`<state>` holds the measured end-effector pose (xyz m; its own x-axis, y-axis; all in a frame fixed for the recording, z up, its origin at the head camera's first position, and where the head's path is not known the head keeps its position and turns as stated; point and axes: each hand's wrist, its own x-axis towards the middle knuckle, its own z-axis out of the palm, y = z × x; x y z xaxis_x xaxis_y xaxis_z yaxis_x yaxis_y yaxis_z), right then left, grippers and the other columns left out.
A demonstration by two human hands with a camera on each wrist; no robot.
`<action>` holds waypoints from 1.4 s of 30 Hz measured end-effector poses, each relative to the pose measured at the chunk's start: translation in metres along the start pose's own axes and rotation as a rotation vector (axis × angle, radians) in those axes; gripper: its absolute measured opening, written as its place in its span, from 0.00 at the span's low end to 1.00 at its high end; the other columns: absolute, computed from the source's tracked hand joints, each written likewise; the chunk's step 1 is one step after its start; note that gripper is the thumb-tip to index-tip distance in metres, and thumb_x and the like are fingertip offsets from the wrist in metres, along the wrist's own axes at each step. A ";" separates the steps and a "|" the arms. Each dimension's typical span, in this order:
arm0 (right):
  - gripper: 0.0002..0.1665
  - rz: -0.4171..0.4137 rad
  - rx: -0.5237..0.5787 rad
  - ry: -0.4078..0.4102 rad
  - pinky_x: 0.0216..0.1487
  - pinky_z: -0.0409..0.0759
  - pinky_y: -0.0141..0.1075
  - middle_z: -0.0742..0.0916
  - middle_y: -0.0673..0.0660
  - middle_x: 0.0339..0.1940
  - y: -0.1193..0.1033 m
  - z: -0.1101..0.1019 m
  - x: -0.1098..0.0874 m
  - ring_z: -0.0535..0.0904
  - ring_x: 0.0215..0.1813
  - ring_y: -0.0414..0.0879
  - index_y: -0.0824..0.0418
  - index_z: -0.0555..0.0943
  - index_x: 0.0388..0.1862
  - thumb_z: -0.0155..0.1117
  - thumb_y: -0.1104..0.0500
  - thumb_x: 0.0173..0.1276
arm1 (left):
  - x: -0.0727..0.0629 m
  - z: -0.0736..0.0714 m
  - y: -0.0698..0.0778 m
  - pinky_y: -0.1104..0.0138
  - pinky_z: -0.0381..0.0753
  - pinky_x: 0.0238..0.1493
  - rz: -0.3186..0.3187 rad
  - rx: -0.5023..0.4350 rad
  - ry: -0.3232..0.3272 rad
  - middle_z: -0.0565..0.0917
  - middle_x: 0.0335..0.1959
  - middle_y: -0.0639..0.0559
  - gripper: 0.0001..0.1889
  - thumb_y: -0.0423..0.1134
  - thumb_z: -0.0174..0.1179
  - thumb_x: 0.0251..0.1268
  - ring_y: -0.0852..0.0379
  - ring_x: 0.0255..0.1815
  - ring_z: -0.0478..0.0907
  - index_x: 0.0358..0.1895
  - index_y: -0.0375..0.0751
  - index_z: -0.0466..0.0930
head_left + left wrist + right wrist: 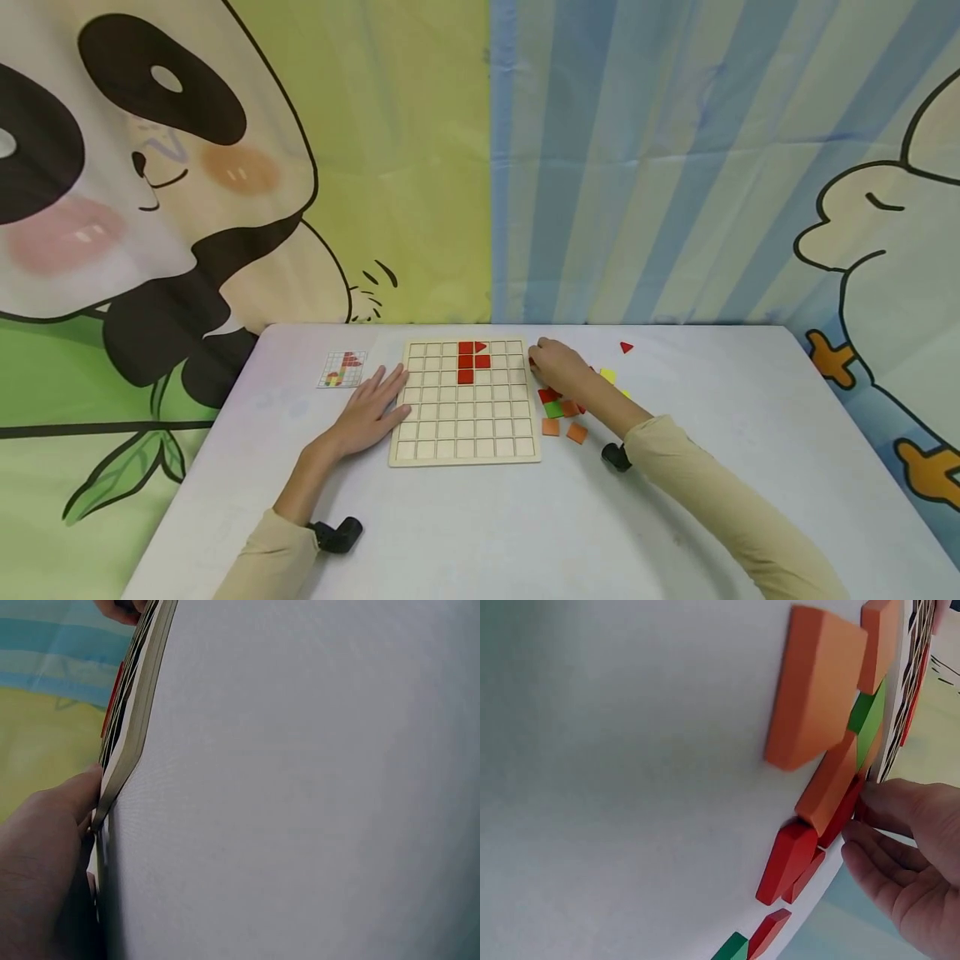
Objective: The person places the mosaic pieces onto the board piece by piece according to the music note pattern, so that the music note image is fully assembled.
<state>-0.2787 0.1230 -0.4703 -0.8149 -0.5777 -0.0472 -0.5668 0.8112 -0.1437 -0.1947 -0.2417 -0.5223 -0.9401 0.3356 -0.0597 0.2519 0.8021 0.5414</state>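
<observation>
A wooden grid board (427,427) lies on the white table, with several red squares (466,362) and a red triangle (481,347) in its upper cells. My left hand (369,414) is spread at the board's left edge; its thumb and fingertips touch the rim, as the left wrist view also shows. Just beyond the board's right edge, my right hand (561,367) pinches a small red piece (859,811) between thumb and fingers, which mostly hide its shape. Under and beside that hand are loose orange squares (577,432), a green piece (553,409) and red pieces (786,861).
To the left of the board lies a small pattern card (342,369) with a coloured figure on a grid. A lone red triangle (626,347) sits farther right, beyond the yellow pieces (608,376). A printed cloth (420,167) hangs behind the table.
</observation>
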 end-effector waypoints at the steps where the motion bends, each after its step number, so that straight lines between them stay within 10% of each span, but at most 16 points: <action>1: 0.09 0.002 -0.004 0.003 0.39 0.84 0.39 0.83 0.61 0.37 0.000 0.000 0.001 0.79 0.37 0.50 0.69 0.84 0.46 0.64 0.62 0.77 | 0.000 0.000 0.000 0.39 0.37 0.83 0.001 -0.003 -0.001 0.49 0.87 0.46 0.37 0.54 0.49 0.82 0.37 0.87 0.36 0.84 0.43 0.50; 13: 0.12 -0.051 0.361 0.117 0.42 0.85 0.39 0.88 0.63 0.42 -0.013 -0.008 0.015 0.83 0.42 0.52 0.70 0.89 0.49 0.67 0.63 0.74 | 0.000 -0.001 0.001 0.39 0.36 0.83 -0.004 -0.017 -0.004 0.48 0.87 0.47 0.37 0.54 0.49 0.82 0.38 0.87 0.36 0.85 0.44 0.49; 29: 0.10 -0.178 0.211 0.113 0.35 0.73 0.32 0.82 0.59 0.30 -0.033 0.003 0.035 0.72 0.32 0.46 0.66 0.89 0.35 0.62 0.69 0.75 | 0.000 -0.002 0.002 0.38 0.38 0.83 0.011 -0.008 0.007 0.49 0.87 0.46 0.37 0.53 0.50 0.82 0.37 0.87 0.37 0.84 0.42 0.50; 42: 0.09 -0.064 0.217 0.061 0.42 0.83 0.37 0.84 0.60 0.40 -0.041 0.000 0.030 0.80 0.40 0.50 0.67 0.87 0.47 0.63 0.63 0.77 | -0.002 -0.001 0.000 0.37 0.38 0.82 0.017 -0.011 0.013 0.49 0.86 0.44 0.37 0.53 0.49 0.82 0.35 0.87 0.37 0.84 0.41 0.50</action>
<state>-0.2804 0.0725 -0.4661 -0.7879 -0.6152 0.0274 -0.5833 0.7313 -0.3535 -0.1926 -0.2431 -0.5210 -0.9387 0.3425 -0.0400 0.2650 0.7909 0.5516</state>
